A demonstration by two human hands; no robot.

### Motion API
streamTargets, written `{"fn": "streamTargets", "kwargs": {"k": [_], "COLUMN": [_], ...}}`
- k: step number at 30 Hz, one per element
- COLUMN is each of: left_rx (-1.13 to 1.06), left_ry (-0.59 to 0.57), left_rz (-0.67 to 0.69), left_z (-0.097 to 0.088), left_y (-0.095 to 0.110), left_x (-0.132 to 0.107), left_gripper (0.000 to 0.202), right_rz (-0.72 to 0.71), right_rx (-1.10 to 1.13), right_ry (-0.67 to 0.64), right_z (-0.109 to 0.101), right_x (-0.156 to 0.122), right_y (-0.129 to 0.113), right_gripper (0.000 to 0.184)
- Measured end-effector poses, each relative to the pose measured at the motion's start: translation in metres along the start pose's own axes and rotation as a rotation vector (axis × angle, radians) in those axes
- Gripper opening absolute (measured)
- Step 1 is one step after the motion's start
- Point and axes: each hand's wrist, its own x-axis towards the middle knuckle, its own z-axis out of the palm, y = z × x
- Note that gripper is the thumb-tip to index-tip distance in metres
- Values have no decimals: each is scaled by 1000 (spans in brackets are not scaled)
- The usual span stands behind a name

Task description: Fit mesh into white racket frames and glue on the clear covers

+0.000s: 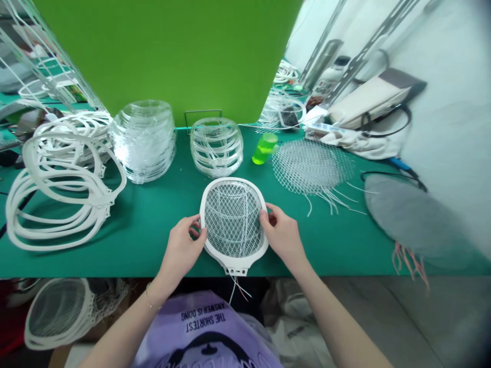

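A white oval racket head [233,219] with metal mesh inside its frame lies on the green table [153,225] near the front edge. Thin wires trail from its neck over the table edge. My left hand [183,250] grips the frame's left rim with curled fingers. The right rim is pinched by my right hand [282,234], thumb on top. Both hands hold the same frame between them.
White empty frames [61,189] are piled at the left. Two stacks of clear plastic frames [143,138] [217,145] stand behind. A green bottle [264,148], loose white mesh [310,166] and grey mesh discs [414,220] lie at the right. Finished heads [57,312] sit below left.
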Motion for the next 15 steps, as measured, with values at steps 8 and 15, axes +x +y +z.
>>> {"fn": "streamTargets", "kwargs": {"k": [8,15], "left_rx": [10,-176], "left_ry": [-14,-11], "left_rz": [-11,-114], "left_z": [7,6], "left_y": [-5,-5], "left_x": [-2,-2], "left_gripper": [35,35], "right_rz": [-32,-51], "right_rx": [-304,-220], "right_ry": [29,63], "right_z": [10,7], "right_x": [-8,-2], "right_y": [-6,-7], "right_gripper": [40,39]}}
